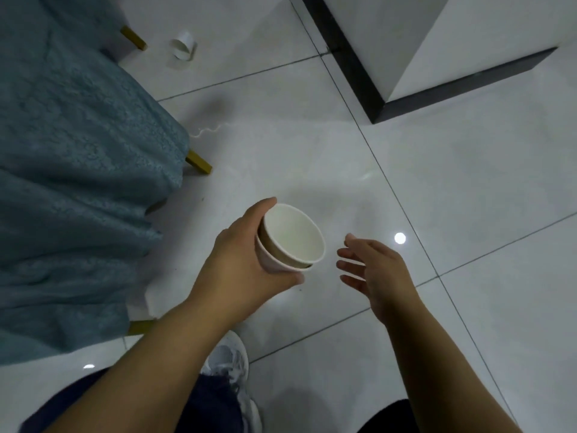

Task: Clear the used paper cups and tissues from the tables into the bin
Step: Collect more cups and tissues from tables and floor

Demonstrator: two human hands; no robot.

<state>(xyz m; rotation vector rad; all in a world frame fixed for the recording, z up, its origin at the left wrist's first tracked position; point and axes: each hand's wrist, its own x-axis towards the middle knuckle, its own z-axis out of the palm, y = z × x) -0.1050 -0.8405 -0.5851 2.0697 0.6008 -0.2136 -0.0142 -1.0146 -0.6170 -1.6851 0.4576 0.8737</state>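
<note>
The left hand (240,270) grips the stacked paper cups (292,237), two cups nested one inside the other, with thumb and fingers curled round the outer wall and the open mouth tilted up and toward the right hand (377,276). The right hand is just beside the stack, apart from it, fingers straight and spread, holding nothing. On the tiled floor (468,182), well apart from both hands and near a gold chair leg (134,39) beside the teal cloth (71,151), lies what appears to be another paper cup (183,48) on its side, though blur limits certainty.
</note>
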